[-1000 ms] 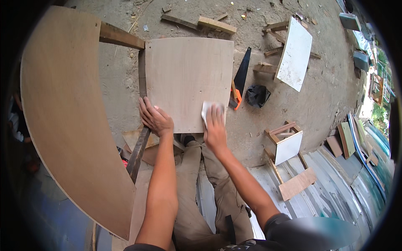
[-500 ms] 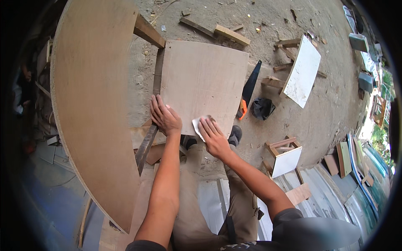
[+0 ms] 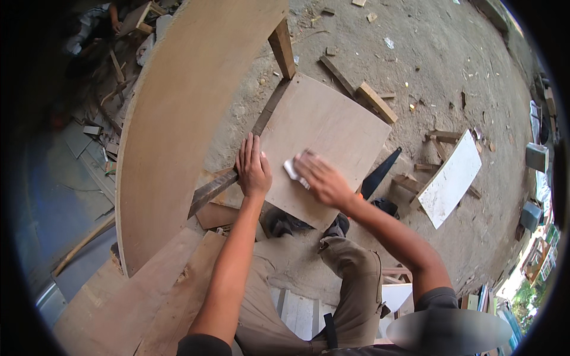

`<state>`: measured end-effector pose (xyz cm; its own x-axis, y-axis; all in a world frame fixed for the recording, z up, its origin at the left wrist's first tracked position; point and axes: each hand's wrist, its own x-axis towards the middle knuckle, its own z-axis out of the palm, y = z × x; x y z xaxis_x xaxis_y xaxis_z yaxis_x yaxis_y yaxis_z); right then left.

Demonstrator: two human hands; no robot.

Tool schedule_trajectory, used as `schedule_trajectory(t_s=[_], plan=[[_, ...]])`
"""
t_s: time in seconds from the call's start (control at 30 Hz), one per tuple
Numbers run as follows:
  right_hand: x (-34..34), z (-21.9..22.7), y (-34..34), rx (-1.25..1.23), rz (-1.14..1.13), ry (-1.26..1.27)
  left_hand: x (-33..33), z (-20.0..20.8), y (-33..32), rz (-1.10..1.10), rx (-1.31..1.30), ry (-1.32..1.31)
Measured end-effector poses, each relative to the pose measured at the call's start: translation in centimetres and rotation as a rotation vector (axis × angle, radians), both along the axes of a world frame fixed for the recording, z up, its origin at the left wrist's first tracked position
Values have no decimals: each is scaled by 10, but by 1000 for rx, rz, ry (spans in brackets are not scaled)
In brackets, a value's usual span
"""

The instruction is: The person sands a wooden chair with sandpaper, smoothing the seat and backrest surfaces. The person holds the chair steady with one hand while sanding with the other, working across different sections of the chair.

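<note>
A square plywood panel (image 3: 332, 118) lies flat in front of me, joined by dark wooden legs to a tall plywood board (image 3: 178, 107) on its left. My left hand (image 3: 254, 169) rests on the panel's left edge, fingers stretched out and close together, holding nothing. Under my right hand (image 3: 320, 178) is a folded piece of sandpaper (image 3: 293, 172), its pale back showing, pressed against the middle of the panel. That hand is blurred by motion, and the paper's underside is hidden.
A handsaw (image 3: 381, 173) and a black bag (image 3: 386, 206) lie right of the panel. Wood offcuts (image 3: 377, 102) are on the dirt ground beyond. A small white-topped stool (image 3: 451, 178) lies tipped over at right. Another person (image 3: 92, 26) is at far left.
My right hand has slid the sandpaper from the panel's near edge up toward its middle. My view has turned, so the panel appears rotated. The left hand stays on the left edge.
</note>
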<state>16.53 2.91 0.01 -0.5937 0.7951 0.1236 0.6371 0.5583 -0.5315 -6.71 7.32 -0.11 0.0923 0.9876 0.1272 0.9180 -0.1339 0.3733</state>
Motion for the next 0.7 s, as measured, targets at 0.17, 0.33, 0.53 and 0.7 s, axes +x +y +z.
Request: schedule_trajectory(t_s=[0.17,0.33,0.53,0.7], plan=[[54,-29,108,198,-474,-86,2,1,-4,-16,15,-37],[-29,-5,11,41,227,41,-8,-7,-4,-66,207,-241],[13,-28,133,377,-332,-196,-26,5,-50,-289,369,-873],[-43,-32,46,402,384,8,-99,49,-35,-38,1105,-879]])
